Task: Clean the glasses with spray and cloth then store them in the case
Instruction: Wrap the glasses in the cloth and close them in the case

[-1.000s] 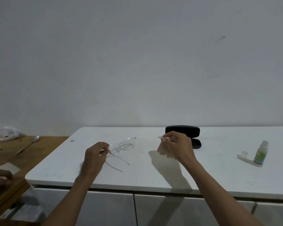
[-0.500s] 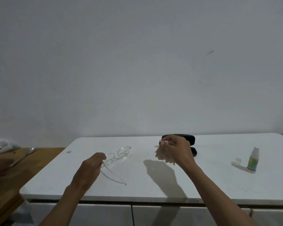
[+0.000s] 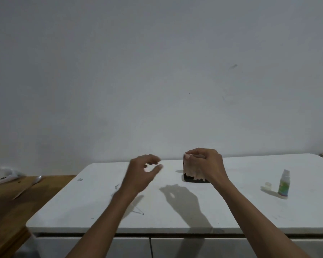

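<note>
The clear-framed glasses (image 3: 139,212) lie on the white table (image 3: 175,223), mostly hidden under my left forearm; only thin temple ends show. My left hand (image 3: 142,174) hovers above the table, blurred, fingers apart and holding nothing. It is a short gap left of my right hand (image 3: 207,164). That hand pinches a pale pink cloth (image 3: 193,172), which hangs down in front of the black glasses case (image 3: 195,180). The small spray bottle (image 3: 284,185) stands upright at the right, with its clear cap (image 3: 268,185) off beside it.
A wooden table (image 3: 6,211) adjoins on the left, carrying a spoon (image 3: 27,189) and a crumpled plastic bag (image 3: 2,175). A plain wall rises directly behind the white table. White cabinet fronts (image 3: 175,246) sit below the table's front edge.
My left hand has let go of the glasses, which now lie on the table, and has risen to the right towards the cloth. My right hand still holds the cloth by the case.
</note>
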A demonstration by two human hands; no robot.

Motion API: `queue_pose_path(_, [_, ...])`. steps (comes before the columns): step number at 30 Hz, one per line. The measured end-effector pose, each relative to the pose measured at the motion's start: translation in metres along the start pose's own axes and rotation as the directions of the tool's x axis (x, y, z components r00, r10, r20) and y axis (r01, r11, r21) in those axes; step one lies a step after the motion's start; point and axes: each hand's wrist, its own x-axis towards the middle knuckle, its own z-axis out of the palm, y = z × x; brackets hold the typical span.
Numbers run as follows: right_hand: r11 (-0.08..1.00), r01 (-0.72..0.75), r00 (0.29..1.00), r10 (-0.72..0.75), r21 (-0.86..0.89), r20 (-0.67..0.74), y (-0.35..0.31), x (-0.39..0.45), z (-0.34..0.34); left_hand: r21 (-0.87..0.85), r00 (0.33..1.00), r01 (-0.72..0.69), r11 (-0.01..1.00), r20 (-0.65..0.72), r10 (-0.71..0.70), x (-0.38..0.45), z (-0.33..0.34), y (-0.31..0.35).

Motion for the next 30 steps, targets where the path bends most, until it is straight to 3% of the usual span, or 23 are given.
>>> queue_pose_path(3, [0.998,0.022,1.0,-0.022,-0.061,-0.004,0.001,0.006,-0.012,-0.24,0.958,0.202,0.95,0.252,-0.141,0.018,0.032,0.043])
queue_pose_path(9, [0.987,0.056,0.998,-0.051,-0.151,0.036,0.0,0.008,-0.043,-0.389,0.945,0.298,0.872,0.249,-0.212,0.038,0.065,0.075])
queue_pose_path(15, [0.986,0.028,1.0,-0.026,-0.167,0.015,0.009,0.016,-0.06,-0.401,0.882,0.425,0.812,0.383,-0.273,0.047,0.07,0.092])
queue_pose_path(20, [0.984,0.04,0.999,-0.034,-0.171,0.035,0.015,0.02,-0.062,-0.367,0.79,0.593,0.717,0.436,-0.43,0.045,0.08,0.107])
queue_pose_path(25, [0.987,0.041,0.996,-0.028,-0.158,0.083,0.018,0.024,-0.065,-0.233,0.697,0.646,0.727,0.569,-0.436,0.047,0.076,0.105])
queue_pose_path(27, [0.988,0.033,0.997,-0.021,-0.151,0.079,0.018,0.024,-0.064,-0.25,0.705,0.643,0.724,0.563,-0.431,0.046,0.075,0.103])
queue_pose_path(30, [0.994,0.019,0.996,-0.009,-0.104,0.089,0.019,0.024,-0.064,-0.323,0.772,0.602,0.731,0.468,-0.429,0.048,0.075,0.101])
